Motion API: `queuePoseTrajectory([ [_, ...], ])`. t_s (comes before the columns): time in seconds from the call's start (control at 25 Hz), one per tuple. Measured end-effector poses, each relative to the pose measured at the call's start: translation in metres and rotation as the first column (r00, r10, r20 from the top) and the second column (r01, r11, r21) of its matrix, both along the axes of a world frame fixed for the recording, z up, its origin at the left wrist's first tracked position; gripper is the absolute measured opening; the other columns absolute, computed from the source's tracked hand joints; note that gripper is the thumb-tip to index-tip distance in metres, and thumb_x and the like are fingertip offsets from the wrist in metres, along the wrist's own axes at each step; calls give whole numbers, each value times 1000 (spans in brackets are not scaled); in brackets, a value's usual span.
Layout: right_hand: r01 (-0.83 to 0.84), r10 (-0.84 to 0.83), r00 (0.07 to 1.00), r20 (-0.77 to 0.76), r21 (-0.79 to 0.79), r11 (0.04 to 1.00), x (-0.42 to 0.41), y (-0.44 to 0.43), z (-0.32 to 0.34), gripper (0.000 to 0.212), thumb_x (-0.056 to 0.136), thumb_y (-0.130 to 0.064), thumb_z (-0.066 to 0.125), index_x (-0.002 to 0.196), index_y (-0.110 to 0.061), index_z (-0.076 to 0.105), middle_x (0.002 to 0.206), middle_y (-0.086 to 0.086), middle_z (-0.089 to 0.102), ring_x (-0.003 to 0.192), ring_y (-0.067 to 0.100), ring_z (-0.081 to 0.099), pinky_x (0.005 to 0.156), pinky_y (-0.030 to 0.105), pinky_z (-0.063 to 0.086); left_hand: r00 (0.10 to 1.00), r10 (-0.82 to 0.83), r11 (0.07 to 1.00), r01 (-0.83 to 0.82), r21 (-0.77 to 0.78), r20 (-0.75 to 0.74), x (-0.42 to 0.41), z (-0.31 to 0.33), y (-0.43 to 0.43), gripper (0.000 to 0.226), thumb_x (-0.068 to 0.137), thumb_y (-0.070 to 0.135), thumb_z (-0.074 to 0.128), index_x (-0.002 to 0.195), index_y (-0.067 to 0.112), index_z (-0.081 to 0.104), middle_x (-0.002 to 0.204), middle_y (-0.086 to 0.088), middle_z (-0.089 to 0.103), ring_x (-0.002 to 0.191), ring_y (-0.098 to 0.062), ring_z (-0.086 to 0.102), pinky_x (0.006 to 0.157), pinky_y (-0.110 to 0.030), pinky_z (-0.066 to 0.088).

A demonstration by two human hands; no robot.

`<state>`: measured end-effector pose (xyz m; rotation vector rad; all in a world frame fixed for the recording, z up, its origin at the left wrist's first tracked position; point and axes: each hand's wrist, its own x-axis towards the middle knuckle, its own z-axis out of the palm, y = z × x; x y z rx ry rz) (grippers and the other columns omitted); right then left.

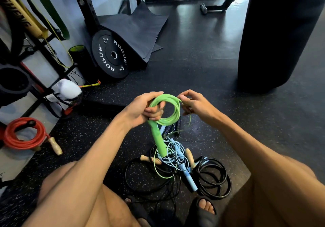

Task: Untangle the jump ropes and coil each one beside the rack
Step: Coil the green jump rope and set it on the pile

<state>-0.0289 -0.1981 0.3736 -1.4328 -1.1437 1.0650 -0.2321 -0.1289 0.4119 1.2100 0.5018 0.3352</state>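
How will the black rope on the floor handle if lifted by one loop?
Probably floppy but slightly springy: the black rope lies in loose round loops. It would likely drag the light blue rope and a wooden handle along, since they lie crossed over it. It looks heavier than the blue one, being visibly thicker.

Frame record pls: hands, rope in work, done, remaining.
left hand: grips the coiled green rope; green handle hangs below
right hand: pinches the green cord beside the coil
done: red rope lies coiled by the rack
remaining: black rope and light blue rope tangled on the floor; a green strand loops among them
status: green rope partly coiled
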Motion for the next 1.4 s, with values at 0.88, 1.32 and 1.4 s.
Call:
queuePoseTrajectory([
  [0.88,-308,281,899,337,29,951,-26,-17,5,20,101,-14,56,87,0,61,70,11,59,62,21,53,60,35,45,673,733,513,-452,730,-98,-13,-18,33,25,101,14,45,96,-5,59,65,-7,63,50,-21,56,59,-33,51],
  [1.32,13,-89,968,234,308,951,-15,-10,9,17,99,-15,57,83,-12,57,61,-1,52,53,11,44,49,33,39,963,5,961,69,268,-268,0,-5,-2,49,106,36,35,86,-1,60,45,-1,30,38,-16,22,46,-29,28],
  [1.4,25,-107,961,254,308,951,-16,-9,10,17,97,-17,61,81,-11,60,59,-2,54,51,8,43,49,28,37,974,-8,973,60,223,-226,0,0,-4,46,104,36,38,74,6,55,41,4,22,35,-12,16,43,-28,19],
])
